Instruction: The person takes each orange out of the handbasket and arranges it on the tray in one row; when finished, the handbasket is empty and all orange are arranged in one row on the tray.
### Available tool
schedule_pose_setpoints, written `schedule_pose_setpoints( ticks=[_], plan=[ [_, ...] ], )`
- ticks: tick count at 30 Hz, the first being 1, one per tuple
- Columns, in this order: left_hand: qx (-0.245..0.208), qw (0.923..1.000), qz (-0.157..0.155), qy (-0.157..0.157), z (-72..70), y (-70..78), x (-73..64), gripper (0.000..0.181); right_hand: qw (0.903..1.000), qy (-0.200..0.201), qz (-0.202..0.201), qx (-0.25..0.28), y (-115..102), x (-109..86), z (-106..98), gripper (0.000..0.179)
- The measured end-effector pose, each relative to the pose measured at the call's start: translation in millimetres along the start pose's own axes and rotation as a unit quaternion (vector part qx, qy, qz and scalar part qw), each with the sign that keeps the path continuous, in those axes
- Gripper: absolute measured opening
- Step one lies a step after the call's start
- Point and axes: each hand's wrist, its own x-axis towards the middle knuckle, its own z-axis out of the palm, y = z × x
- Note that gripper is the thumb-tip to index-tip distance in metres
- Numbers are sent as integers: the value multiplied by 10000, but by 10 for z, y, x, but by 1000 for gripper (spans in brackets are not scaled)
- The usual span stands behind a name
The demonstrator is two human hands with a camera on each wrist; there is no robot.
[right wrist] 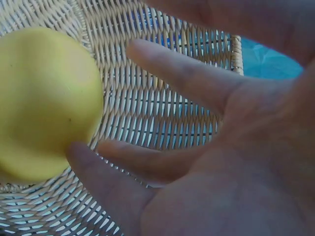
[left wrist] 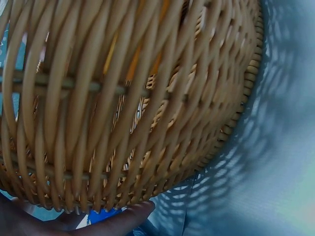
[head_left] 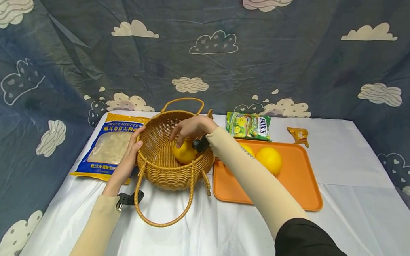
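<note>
A woven wicker basket (head_left: 167,177) stands left of the middle of the table. Inside it lies a round yellow fruit (head_left: 184,152). My right hand (head_left: 194,128) reaches down into the basket over this fruit. In the right wrist view its fingers are spread, and one fingertip (right wrist: 78,152) comes right to the edge of the yellow fruit (right wrist: 44,103). My left hand (head_left: 129,154) rests against the left side of the basket at the rim. The left wrist view shows one straight finger (left wrist: 125,219) along the basket's outer weave (left wrist: 142,113).
Right of the basket lies an orange tray (head_left: 294,182) bearing yellow fruits (head_left: 269,160), partly behind the right sleeve. A green snack bag (head_left: 248,126) and a small orange packet (head_left: 299,135) lie behind it. A blue-and-yellow pasta bag (head_left: 109,147) lies left. One basket handle (head_left: 160,224) hangs forward.
</note>
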Motion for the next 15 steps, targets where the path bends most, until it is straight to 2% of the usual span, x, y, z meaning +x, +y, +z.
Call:
schedule_pose_setpoints(
  ticks=[3,8,12,15],
  plan=[
    [-9,10000,-53,-18,16,90,-16,53,9994,-215,56,-248,6,9,-4,46],
    [39,10000,-71,-52,58,276,-68,54,9942,-454,395,-896,-4,39,0,45],
    [83,9999,-93,-54,63,298,-73,55,9885,-588,652,-1234,-19,88,19,50],
    [50,9999,-77,-52,52,250,-56,55,9854,-643,834,-1338,-28,130,28,53]
  ],
)
